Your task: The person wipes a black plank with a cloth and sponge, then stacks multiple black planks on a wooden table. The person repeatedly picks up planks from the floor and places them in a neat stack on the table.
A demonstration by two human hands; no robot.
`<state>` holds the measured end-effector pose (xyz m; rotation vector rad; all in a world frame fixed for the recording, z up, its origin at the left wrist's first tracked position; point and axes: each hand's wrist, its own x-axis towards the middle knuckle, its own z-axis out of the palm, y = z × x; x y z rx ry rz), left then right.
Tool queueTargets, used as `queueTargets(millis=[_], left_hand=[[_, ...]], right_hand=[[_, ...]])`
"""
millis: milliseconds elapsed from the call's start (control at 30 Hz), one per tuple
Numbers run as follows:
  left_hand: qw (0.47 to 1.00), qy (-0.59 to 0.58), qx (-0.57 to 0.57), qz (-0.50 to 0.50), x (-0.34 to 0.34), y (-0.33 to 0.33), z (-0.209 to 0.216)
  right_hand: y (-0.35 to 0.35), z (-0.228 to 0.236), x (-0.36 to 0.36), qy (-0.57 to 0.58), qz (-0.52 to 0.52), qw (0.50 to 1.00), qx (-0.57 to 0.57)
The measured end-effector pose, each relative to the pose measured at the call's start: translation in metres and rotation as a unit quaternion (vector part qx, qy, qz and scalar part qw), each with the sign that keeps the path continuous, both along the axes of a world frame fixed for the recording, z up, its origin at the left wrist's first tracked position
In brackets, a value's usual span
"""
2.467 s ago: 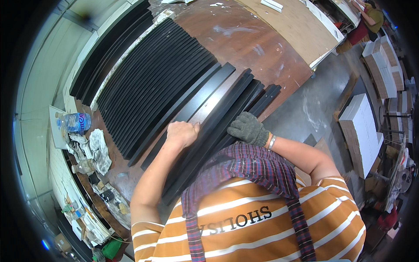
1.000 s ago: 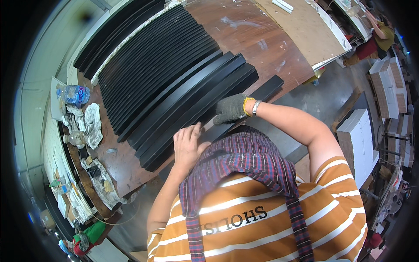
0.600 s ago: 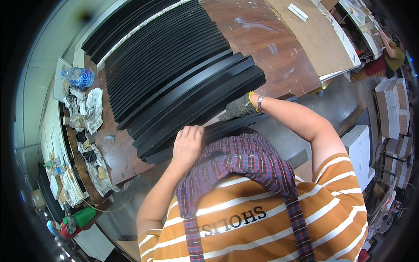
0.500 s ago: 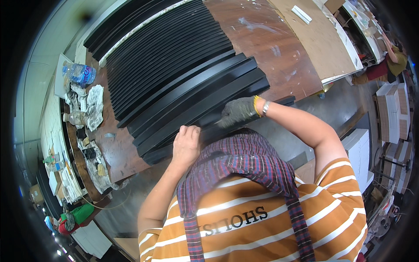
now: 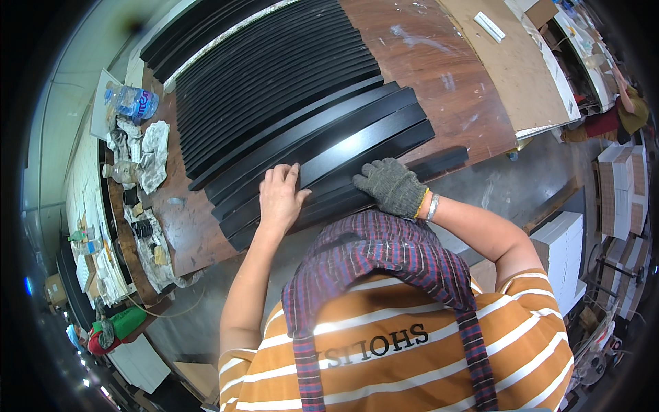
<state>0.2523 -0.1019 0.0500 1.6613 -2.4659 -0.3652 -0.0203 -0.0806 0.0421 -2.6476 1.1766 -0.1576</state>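
My bare left hand (image 5: 280, 199) lies on the long black strips nearest me, fingers stretched forward and thumb apart. My right hand (image 5: 392, 187) wears a dark grey knit glove with a yellow cuff. Its fingers rest over the edge of a near black strip (image 5: 329, 199), and its palm side is hidden. Several wider glossy black strips (image 5: 350, 145) lie side by side just beyond my hands. Farther off, many narrow black strips (image 5: 274, 82) are packed in a row on the brown tabletop (image 5: 467, 103).
At the left edge stand a large clear bottle (image 5: 130, 103) and a crumpled white cloth (image 5: 154, 154). A white ruler-like piece (image 5: 489, 26) lies on a tan board (image 5: 522, 75) at the far right. Another person (image 5: 621, 113) is beyond it. White boxes (image 5: 559, 250) stand on the floor at right.
My left hand has moved forward and left, its fingers now stretched over the strips. My gloved hand has shifted right and settled on the near strip. The near strips sit slightly differently.
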Motion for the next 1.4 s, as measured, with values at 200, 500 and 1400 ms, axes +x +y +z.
queueTargets(millis=[200,500,1400], left_hand=[[0.999,0.035,0.016,0.011,-0.012,0.006,-0.009],[0.987,0.068,0.135,-0.048,-0.014,0.01,-0.008],[0.853,0.131,0.164,0.478,0.154,0.087,-0.002]], right_hand=[[0.008,-0.008,-0.007,-0.046,-0.004,0.998,-0.035],[0.013,-0.019,-0.013,-0.106,-0.026,0.994,-0.017],[-0.012,0.002,0.012,0.008,-0.052,0.998,0.029]])
